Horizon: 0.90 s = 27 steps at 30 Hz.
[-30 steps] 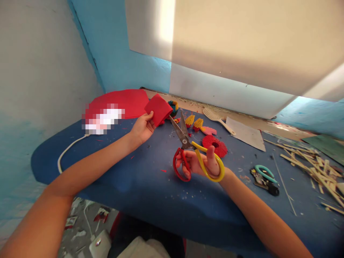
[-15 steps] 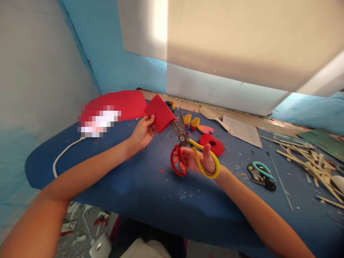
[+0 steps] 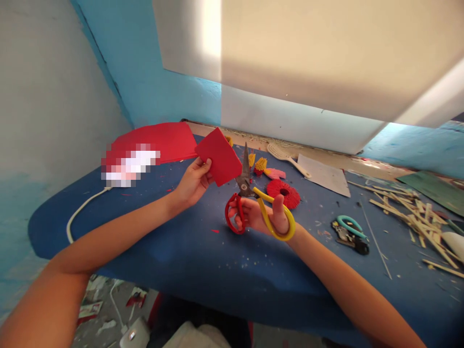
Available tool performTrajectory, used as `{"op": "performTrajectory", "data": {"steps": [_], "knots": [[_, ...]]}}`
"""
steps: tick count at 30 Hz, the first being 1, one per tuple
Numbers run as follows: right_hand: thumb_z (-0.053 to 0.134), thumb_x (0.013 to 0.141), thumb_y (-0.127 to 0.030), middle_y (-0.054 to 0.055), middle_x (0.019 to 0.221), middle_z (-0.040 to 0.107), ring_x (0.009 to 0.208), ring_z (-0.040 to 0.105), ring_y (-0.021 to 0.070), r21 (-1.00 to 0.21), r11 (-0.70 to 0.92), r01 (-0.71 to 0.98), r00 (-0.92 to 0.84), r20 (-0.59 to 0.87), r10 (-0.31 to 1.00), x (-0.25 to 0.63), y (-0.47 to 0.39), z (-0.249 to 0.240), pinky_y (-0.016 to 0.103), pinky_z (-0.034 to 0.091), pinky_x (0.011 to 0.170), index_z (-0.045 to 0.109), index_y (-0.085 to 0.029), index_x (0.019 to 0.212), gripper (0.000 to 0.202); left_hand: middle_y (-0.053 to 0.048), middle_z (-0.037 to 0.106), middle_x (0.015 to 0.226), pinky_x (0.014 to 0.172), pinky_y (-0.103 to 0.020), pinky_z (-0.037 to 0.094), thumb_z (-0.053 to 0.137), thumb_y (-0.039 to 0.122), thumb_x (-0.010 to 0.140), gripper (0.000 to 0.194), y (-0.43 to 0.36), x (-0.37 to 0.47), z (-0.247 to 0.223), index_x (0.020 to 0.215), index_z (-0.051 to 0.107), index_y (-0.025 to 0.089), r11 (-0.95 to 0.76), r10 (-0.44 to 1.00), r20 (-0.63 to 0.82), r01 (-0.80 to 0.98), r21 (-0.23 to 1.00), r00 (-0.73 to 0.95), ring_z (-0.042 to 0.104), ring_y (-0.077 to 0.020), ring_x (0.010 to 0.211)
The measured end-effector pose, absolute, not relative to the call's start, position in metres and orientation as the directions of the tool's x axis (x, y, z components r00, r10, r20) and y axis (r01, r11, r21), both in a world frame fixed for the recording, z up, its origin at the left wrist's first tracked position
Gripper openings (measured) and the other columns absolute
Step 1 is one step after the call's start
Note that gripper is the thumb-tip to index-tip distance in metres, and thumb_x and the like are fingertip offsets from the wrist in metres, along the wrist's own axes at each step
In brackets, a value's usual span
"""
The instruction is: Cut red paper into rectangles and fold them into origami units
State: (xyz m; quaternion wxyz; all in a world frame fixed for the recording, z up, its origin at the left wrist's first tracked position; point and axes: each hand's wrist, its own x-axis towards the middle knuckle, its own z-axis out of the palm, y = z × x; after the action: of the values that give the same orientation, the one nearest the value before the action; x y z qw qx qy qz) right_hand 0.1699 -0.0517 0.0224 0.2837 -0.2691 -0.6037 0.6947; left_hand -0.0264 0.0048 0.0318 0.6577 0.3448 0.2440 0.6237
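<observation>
My left hand (image 3: 195, 181) pinches the lower left edge of a small red paper piece (image 3: 219, 157), thumb on its near face, held up over the table. My right hand (image 3: 259, 215) grips scissors (image 3: 245, 183) with one yellow and one red handle loop; the thumb goes through the yellow loop and fingers through the red. The handles are spread and the blades are parted. One blade points upward beside the paper's right corner; the other is mostly hidden behind the paper.
Red sheets (image 3: 163, 140) lie at the back left beside a blurred white object with a cable (image 3: 78, 208). Behind my right hand are a red ring-shaped paper piece (image 3: 275, 193), yellow-red folded pieces (image 3: 260, 165) and a hairbrush (image 3: 286, 157). Pliers (image 3: 351, 229) and thin sticks (image 3: 416, 217) lie right.
The red paper has turned slightly and shifted right and toward me, now covering more of the scissor blades. The scissors stay spread, with the red loop a little further left.
</observation>
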Motion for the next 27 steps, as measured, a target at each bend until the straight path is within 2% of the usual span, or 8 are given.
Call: {"op": "performTrajectory", "data": {"steps": [6,10,14,17,23,27], "knots": [[0.019,0.05,-0.094,0.009,0.089,0.057,0.066,0.049,0.0166,-0.967,-0.192,-0.168,-0.695,-0.022,0.719,0.174,-0.047,0.027,0.032,0.044,0.062,0.056,-0.02,0.09,0.091,0.001,0.069,0.087,0.077,-0.023,0.051,0.051,0.014,0.086,0.012,0.005,-0.026,0.034,0.09,0.06,0.019,0.035,0.993,0.046,-0.649,0.76,0.107,0.065,-0.0097,0.075],[0.024,0.042,-0.096,0.01,0.09,0.056,0.062,0.045,0.0139,-0.949,-0.227,-0.217,-0.705,-0.008,0.709,0.177,-0.044,0.031,0.029,0.042,0.057,0.055,-0.018,0.086,0.095,0.002,0.068,0.082,0.073,-0.02,0.051,0.054,0.013,0.084,0.009,0.004,-0.027,0.037,0.087,0.06,0.018,0.017,0.99,0.081,-0.665,0.746,0.116,0.064,-0.0075,0.068],[0.025,0.04,-0.095,0.007,0.083,0.054,0.056,0.041,0.0104,-0.935,-0.238,-0.265,-0.717,0.026,0.697,0.179,-0.043,0.03,0.025,0.039,0.053,0.056,-0.017,0.085,0.095,0.005,0.067,0.074,0.061,-0.015,0.05,0.056,0.011,0.083,0.009,0.002,-0.028,0.04,0.083,0.06,0.019,0.015,0.985,0.108,-0.699,0.715,0.132,0.059,-0.0042,0.056],[0.029,0.04,-0.094,0.003,0.075,0.052,0.05,0.038,0.0078,-0.927,-0.228,-0.299,-0.706,0.054,0.706,0.18,-0.043,0.028,0.022,0.036,0.045,0.056,-0.017,0.08,0.091,0.006,0.065,0.072,0.059,-0.016,0.05,0.06,0.013,0.081,0.007,0.003,-0.03,0.04,0.083,0.061,0.019,0.008,0.983,0.126,-0.71,0.705,0.136,0.056,-0.0037,0.053],[0.043,0.046,-0.088,-0.006,0.057,0.042,0.035,0.018,-0.0002,-0.936,-0.218,-0.277,-0.641,0.011,0.767,0.183,-0.04,0.021,0.015,0.017,0.028,0.053,-0.015,0.074,0.079,0.003,0.066,0.074,0.057,-0.018,0.051,0.066,0.018,0.076,0.012,0.008,-0.033,0.034,0.087,0.063,0.018,-0.041,0.96,0.228,-0.723,0.69,0.163,0.057,-0.0055,0.054],[0.046,0.058,-0.082,-0.008,0.049,0.039,0.029,0.017,-0.0002,-0.953,-0.207,-0.222,-0.628,-0.022,0.778,0.184,-0.039,0.018,0.014,0.015,0.025,0.055,-0.015,0.075,0.069,0.002,0.067,0.078,0.057,-0.017,0.05,0.065,0.019,0.078,0.011,0.008,-0.034,0.034,0.088,0.063,0.019,-0.051,0.96,0.232,-0.71,0.703,0.16,0.06,-0.0067,0.059]]}}
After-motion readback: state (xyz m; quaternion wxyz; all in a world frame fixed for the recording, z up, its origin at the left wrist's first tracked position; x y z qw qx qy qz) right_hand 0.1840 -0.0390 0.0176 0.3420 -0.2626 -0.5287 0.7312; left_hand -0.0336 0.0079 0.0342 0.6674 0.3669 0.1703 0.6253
